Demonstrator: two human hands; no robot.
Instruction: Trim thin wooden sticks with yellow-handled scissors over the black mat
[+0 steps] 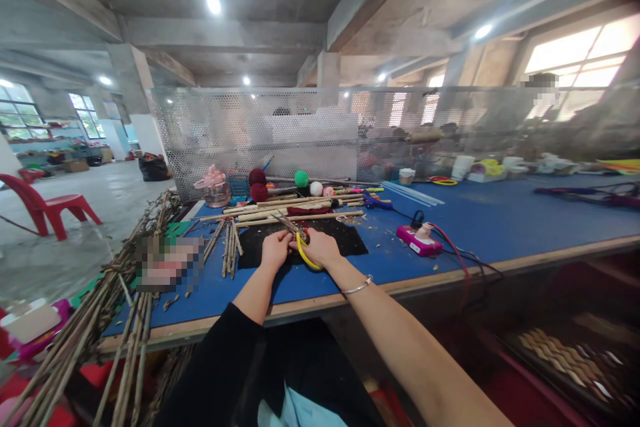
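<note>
My right hand (321,249) is closed around a pair of scissors (303,253) with yellow handles, its blades pointing up and to the left. Close beside it, my left hand (275,248) has its fingers pinched together near the blades; what they hold is too small to make out. Both hands are over a black mat (353,240) on the blue tabletop (390,273). Just beyond the hands lie several pale sticks (250,215). Short cut twigs (230,250) rest to the left of the mat.
Long dry branches (95,293) lean over the table's left end. Yarn balls (301,179) and a pink jar (217,192) stand behind the sticks. Right of my hands are a magenta power strip (419,240) with cords and a blue glue gun (375,201). A perforated metal screen (210,133) borders the back.
</note>
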